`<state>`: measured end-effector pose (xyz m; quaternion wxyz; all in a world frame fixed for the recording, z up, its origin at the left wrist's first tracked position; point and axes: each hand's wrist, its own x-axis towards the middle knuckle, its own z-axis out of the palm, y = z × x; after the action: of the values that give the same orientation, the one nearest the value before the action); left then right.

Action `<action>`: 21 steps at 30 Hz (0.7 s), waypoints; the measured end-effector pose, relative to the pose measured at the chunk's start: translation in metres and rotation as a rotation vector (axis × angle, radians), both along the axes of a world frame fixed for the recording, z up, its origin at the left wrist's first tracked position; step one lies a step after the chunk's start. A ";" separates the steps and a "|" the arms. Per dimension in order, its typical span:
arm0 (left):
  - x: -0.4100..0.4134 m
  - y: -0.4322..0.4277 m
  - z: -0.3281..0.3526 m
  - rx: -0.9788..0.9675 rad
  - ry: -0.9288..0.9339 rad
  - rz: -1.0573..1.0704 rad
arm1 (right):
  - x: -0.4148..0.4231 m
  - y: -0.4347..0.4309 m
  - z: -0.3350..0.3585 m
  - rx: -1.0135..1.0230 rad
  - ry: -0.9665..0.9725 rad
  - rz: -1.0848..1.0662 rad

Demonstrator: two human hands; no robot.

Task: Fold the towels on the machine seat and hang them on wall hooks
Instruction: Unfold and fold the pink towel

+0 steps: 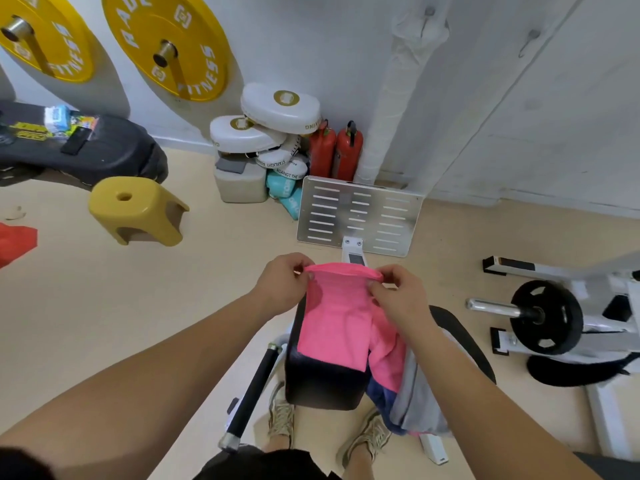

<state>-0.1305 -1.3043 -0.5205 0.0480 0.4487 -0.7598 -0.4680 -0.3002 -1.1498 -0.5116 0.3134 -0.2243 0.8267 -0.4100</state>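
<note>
We see one pink towel point(334, 317) held up over the far end of the machine seat point(322, 386), its lower part lying flat on the black pad. The left hand point(282, 284) takes the towel's upper left corner and the right hand point(398, 296) the upper right corner. Each grip is pinching the rolled top edge between thumb and curled fingers, so the edge stretches between the two hands.

Against the right side of the seat lies a small heap of cloth. It holds more pink cloth point(388, 358), though we cannot tell whether that is the same towel. It also holds one grey towel point(415, 393) and one dark blue towel point(379, 393) draping down toward the floor.

On the wall far beyond the seat and to its right we count two wall hooks point(533, 34); one white towel point(412, 39) hangs from the nearer of them.

Straight beyond the seat stands one slotted metal footplate point(360, 216), and behind that two red fire extinguishers point(348, 150). Beyond the seat to the left sits one yellow stool point(138, 209), with two yellow weight plates point(166, 46) on the wall above it. To the right of the seat one black weight plate point(545, 317) sits on a bar. Two shoes point(280, 414) stand at the near end of the seat
</note>
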 end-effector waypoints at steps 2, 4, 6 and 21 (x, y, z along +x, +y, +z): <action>0.010 0.010 -0.006 -0.002 -0.028 -0.050 | 0.009 0.013 -0.007 0.067 0.015 0.067; 0.024 0.022 -0.015 0.005 -0.067 -0.133 | 0.015 0.031 -0.020 0.168 0.073 0.156; 0.036 0.037 -0.026 -0.006 -0.105 -0.223 | 0.018 0.047 -0.030 0.221 0.165 0.286; 0.065 0.067 -0.080 -0.249 -0.405 -0.708 | 0.048 0.091 -0.090 0.411 0.535 0.669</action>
<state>-0.0655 -1.2374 -0.6005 -0.2122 0.2336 -0.9118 -0.2626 -0.2519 -1.0584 -0.6016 0.2424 -0.5093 0.8247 -0.0423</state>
